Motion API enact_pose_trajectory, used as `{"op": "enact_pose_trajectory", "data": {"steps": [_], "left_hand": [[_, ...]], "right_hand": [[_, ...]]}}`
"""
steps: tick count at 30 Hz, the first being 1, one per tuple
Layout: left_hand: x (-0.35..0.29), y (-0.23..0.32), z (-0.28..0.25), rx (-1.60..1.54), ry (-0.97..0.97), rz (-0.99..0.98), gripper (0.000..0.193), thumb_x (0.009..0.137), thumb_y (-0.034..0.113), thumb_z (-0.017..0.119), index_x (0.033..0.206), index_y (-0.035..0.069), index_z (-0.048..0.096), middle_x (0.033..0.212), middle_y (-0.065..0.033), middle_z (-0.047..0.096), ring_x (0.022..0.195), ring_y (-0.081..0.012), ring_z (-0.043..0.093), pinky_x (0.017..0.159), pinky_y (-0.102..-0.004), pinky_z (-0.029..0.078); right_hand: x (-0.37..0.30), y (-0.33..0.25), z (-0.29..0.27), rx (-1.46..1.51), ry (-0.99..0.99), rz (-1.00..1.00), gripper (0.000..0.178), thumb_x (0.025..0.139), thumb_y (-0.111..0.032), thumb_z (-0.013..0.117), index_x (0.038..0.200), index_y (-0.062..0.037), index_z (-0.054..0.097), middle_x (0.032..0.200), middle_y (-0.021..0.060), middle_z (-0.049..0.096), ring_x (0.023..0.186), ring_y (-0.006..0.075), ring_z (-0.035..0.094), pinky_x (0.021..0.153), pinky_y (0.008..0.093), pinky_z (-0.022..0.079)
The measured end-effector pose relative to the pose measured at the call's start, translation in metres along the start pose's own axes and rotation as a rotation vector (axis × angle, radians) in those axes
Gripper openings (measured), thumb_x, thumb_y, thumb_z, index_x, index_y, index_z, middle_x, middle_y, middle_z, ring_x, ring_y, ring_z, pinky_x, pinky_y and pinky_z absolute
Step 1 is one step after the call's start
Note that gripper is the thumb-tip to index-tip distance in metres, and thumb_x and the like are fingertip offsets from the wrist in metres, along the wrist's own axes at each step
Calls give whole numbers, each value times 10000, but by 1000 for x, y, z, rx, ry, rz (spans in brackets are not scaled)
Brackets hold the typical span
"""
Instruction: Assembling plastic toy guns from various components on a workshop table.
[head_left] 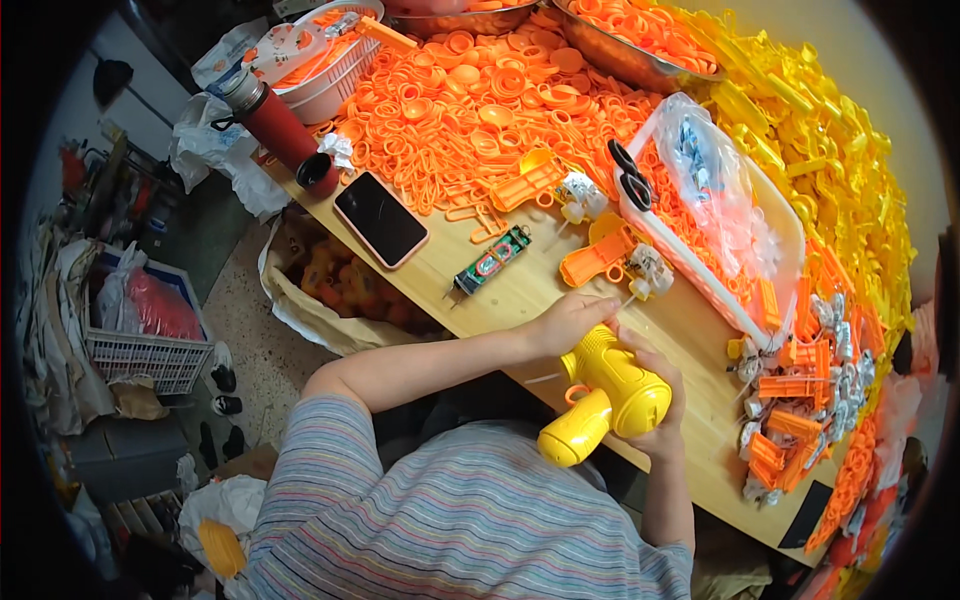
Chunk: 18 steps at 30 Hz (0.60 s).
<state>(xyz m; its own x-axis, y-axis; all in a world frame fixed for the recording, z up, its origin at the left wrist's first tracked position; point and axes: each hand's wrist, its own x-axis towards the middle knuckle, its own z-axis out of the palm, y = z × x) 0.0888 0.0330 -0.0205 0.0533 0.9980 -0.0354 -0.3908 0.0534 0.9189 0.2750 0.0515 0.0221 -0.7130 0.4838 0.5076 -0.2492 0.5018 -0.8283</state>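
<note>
Both hands are on a yellow plastic toy body (pixel 630 398), gun-like in shape, with a rounded barrel, a stubby handle and an orange ring between them. My right hand (pixel 658 385) is wrapped round its right side. At the far end of the barrel, my left hand (pixel 572 325) grips with fingers closed; whether a small part sits between its fingertips is hidden. Just beyond the hands lies an orange part (pixel 597 262) joined to a whitish small assembly (pixel 650 272). A similar orange piece (pixel 527 187) lies farther off.
Heaped orange parts (pixel 440 130) and yellow parts (pixel 815 150) cover the far table. Around the front lie a phone (pixel 381 221), red thermos (pixel 268 122), green battery-like pack (pixel 491 261), black-handled scissors (pixel 630 175) and a white tray (pixel 692 268). Orange assemblies (pixel 795 385) pile up at right.
</note>
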Motion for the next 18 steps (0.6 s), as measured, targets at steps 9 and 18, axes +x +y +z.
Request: {"op": "enact_pose_trajectory", "data": {"steps": [9,18], "left_hand": [[102,111,-188,1280,718,585,201,908,203,588,949,15,647,913,-135,670,943,-279,631,832,-414,477],[127,93,-234,1877,528,206,283,908,297,560,892,34,663,968,-170,655,1232,-358,473,1042,-600,242]], "right_hand": [[5,13,8,-46,254,414,733,632,-313,886,1102,-53,388,1020,103,558,959,202,581,853,342,487],[19,20,18,-147,218,535,710,651,-169,859,1193,-27,424,1022,57,549,939,148,574,849,301,478]]}}
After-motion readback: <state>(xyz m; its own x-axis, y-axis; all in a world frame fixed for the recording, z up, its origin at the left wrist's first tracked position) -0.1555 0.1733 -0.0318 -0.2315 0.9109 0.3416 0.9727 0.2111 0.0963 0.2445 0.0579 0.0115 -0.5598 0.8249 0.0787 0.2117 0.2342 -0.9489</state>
